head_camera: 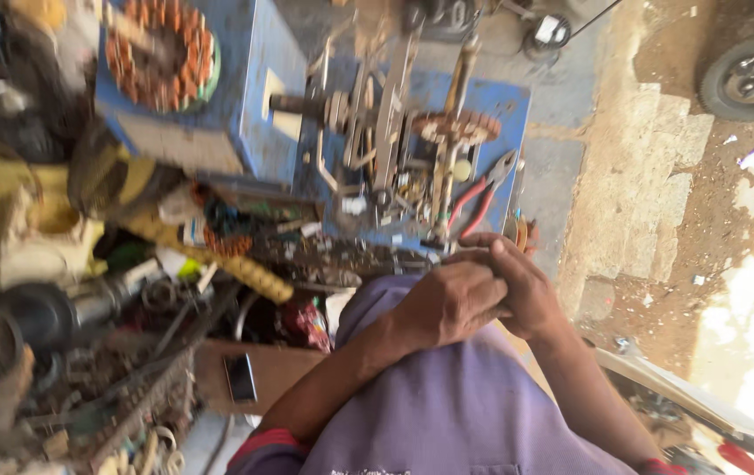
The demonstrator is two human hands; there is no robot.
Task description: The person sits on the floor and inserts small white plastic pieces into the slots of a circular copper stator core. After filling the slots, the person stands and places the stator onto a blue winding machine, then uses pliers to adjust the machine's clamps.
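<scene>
The left hand [447, 303] and the right hand [517, 286] meet in front of the person's chest, above the purple shirt [447, 413]; the left lies curled over the right, fingers folded, and the right's fingers wrap up around it; whatever small thing they may be pinching between them is hidden by the knuckles, so I cannot tell whether they grip anything or merely clasp each other.

The nearest loose tool is a pair of red-handled pliers [482, 195], lying just beyond the hands on the blue tabletop [509, 110]; its long axis runs slantwise away from the hands, handles toward them and jaws pointing off; the right hand sits nearer to the handles than the left, with only a short gap of cluttered surface between.

Beyond the pliers, farther from the hands, stands a rusty toothed gear [456, 127] on an upright shaft, amid rods and levers of a winding rig; a copper-wound stator [161, 53] rests well off past the left hand; a braided yellow hose [245, 273] and a dark phone [240, 378] lie on the left hand's side, among scrap metal; a tyre [746, 75] shows far off past the right hand, on bare dirt.
</scene>
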